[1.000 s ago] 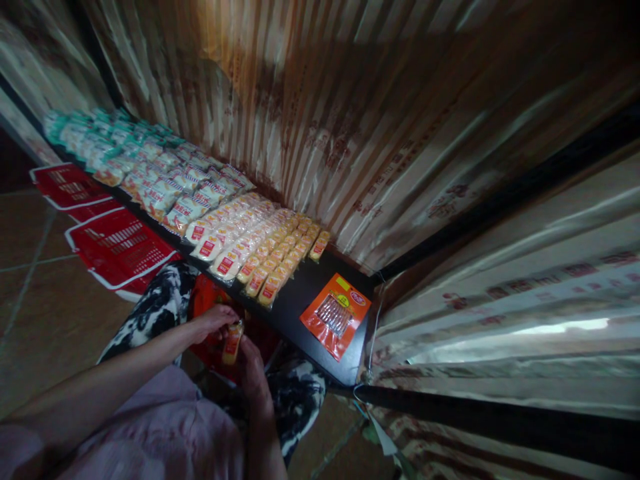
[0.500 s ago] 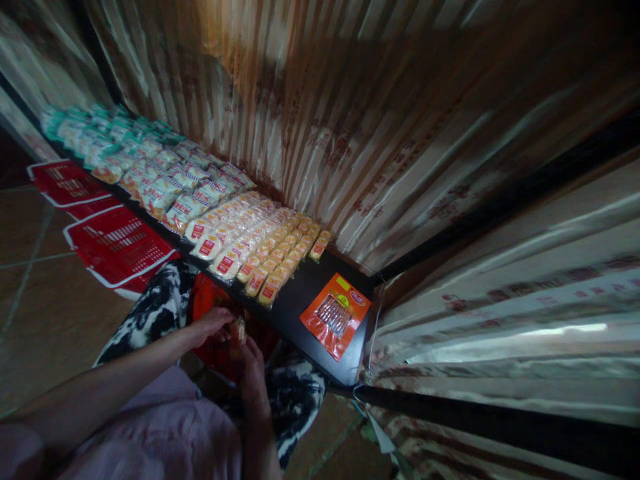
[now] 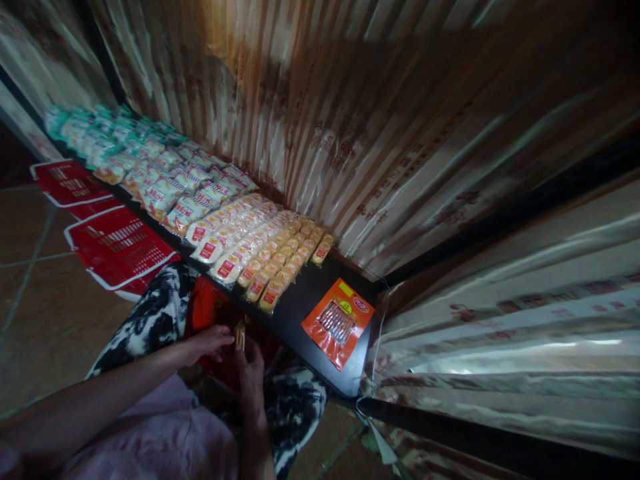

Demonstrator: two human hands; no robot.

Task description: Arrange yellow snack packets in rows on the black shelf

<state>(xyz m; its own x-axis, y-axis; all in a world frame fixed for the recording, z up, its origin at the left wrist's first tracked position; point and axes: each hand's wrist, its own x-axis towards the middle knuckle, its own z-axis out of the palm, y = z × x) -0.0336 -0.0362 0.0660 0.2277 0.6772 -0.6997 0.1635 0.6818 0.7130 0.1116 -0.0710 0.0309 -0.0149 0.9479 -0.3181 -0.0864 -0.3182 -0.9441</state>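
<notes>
A small wrapped snack (image 3: 241, 335) is held upright between my two hands, above a red bag (image 3: 205, 303) at my lap. My right hand (image 3: 250, 363) pinches it from the right. My left hand (image 3: 213, 342) has its fingers pressed together at the snack's left side. Just beyond, yellow-wrapped snacks (image 3: 273, 292) stand in rows on a black table (image 3: 295, 327), beside rows of pale wrapped ones (image 3: 227, 265). An orange packet (image 3: 339, 323) lies flat near the table's right end.
White packets (image 3: 185, 212) and green-and-white packets (image 3: 107, 130) cover the table's left part. Red bags (image 3: 125, 243) with white edging hang along its near side. Pleated printed curtains (image 3: 330, 133) rise behind, and a dark bar (image 3: 500, 213) crosses at the right.
Both my hands have moved slightly down, toward my body, with the snack, which has turned to show a narrower side. The view has shifted a little.
</notes>
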